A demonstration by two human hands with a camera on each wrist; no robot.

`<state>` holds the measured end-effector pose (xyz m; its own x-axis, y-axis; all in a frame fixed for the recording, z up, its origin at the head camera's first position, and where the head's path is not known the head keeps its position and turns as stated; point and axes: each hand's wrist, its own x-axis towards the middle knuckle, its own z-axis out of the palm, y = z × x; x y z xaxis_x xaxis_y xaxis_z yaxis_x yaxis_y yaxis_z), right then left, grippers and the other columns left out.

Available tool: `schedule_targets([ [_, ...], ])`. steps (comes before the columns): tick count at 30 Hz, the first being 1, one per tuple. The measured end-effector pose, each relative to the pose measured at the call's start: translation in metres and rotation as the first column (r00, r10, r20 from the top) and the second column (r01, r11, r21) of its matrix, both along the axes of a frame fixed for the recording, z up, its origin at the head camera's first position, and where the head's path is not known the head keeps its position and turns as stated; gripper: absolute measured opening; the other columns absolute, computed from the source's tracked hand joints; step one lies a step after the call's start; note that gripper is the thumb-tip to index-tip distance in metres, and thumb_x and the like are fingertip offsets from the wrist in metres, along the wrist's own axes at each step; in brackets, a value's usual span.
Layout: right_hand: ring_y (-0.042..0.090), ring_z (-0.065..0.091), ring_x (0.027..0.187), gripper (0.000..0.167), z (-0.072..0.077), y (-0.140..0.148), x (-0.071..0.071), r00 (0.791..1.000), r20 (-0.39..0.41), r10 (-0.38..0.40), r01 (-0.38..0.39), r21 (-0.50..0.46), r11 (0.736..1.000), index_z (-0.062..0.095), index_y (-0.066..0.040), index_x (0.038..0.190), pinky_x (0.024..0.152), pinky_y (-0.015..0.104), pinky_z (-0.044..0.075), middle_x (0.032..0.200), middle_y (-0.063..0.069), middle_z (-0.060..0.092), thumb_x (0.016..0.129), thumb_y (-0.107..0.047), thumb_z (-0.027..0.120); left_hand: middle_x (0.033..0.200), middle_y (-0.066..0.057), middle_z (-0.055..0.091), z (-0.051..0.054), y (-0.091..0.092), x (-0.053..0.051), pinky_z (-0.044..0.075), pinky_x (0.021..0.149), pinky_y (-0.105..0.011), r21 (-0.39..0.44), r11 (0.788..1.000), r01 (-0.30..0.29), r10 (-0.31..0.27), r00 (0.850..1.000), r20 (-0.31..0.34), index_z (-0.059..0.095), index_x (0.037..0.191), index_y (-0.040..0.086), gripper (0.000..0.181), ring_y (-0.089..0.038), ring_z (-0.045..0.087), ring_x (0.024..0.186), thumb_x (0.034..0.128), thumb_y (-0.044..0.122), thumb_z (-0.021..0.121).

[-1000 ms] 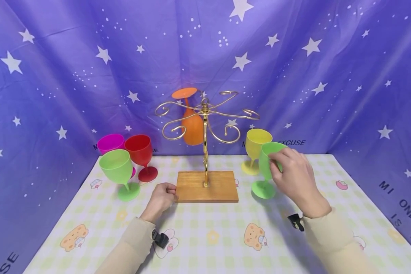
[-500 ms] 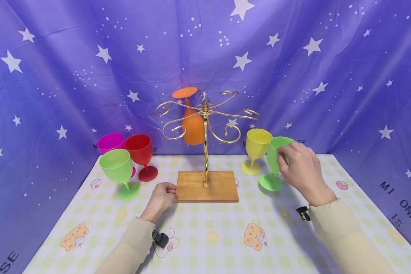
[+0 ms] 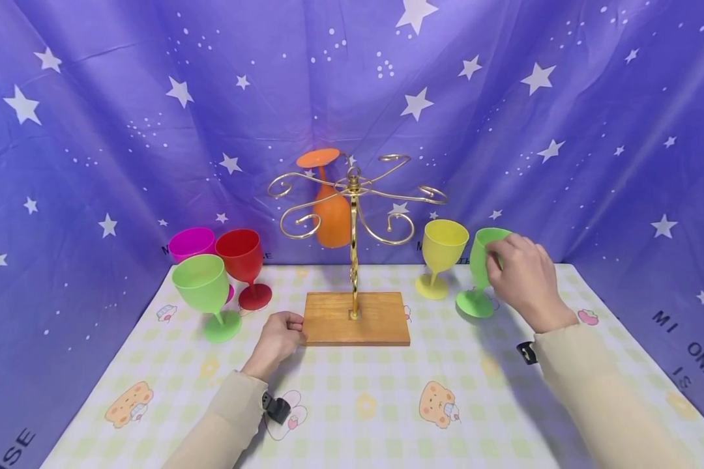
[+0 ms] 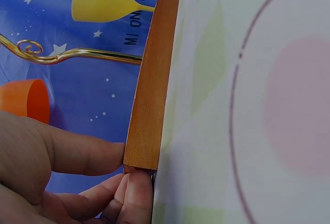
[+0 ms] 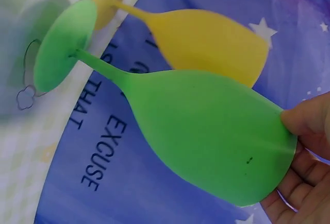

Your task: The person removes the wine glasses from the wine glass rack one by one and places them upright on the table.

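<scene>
My right hand (image 3: pixel 525 280) pinches the rim of a green plastic goblet (image 5: pixel 206 131), thumb on one side and fingers on the other. The goblet is upright with a slight tilt; its foot (image 3: pixel 474 303) is at or just above the cloth, I cannot tell which. A yellow goblet (image 3: pixel 442 247) stands to its left. My left hand (image 3: pixel 278 339) grips the left end of the wooden base (image 3: pixel 381 326) of a gold wire glass rack (image 3: pixel 354 247), as the left wrist view confirms. An orange goblet (image 3: pixel 332 218) hangs upside down from one rear hook.
On the left, a second green goblet (image 3: pixel 201 286), a red goblet (image 3: pixel 240 254) and a magenta goblet (image 3: pixel 191 243) stand close together. The rack's curled arms spread wide over its base. A purple star-patterned curtain (image 3: pixel 352 78) surrounds the checked tablecloth (image 3: pixel 364 378) behind and at the sides.
The right hand has carried the green goblet back and to the right, opening a gap beside the yellow goblet. The left hand has stayed at the rack's base.
</scene>
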<state>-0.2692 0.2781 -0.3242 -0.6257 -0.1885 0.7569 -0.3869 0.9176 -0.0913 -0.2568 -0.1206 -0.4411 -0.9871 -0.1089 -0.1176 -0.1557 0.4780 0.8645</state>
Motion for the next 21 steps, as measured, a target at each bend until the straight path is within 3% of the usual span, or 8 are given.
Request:
schedule_targets([
  [7,0.037,0.056,0.075,0.016,-0.001,0.008,-0.011,0.999,0.041,-0.027,0.028,-0.030,0.999,0.071,0.001,0.089,0.068,0.053,0.041,0.083,0.017,0.063,0.079,0.001,0.059,0.086,-0.010,0.060,0.001,0.000,0.000,0.047,0.065,-0.027,0.002,1.000,-0.004,0.004,1.000,0.005,0.062,0.100,-0.005,0.025,-0.020,0.055,0.076,0.0755,-0.008,0.063],
  [21,0.034,0.055,0.078,0.014,-0.010,0.013,-0.031,0.992,0.114,-0.046,0.047,-0.003,0.999,0.068,0.002,0.093,0.071,0.049,0.041,0.087,0.017,0.063,0.082,-0.001,0.060,0.087,-0.011,0.060,0.002,0.000,0.002,0.048,0.067,-0.029,0.012,1.000,0.003,-0.003,1.000,0.001,0.062,0.100,-0.006,0.025,-0.020,0.055,0.077,0.0756,-0.008,0.064],
])
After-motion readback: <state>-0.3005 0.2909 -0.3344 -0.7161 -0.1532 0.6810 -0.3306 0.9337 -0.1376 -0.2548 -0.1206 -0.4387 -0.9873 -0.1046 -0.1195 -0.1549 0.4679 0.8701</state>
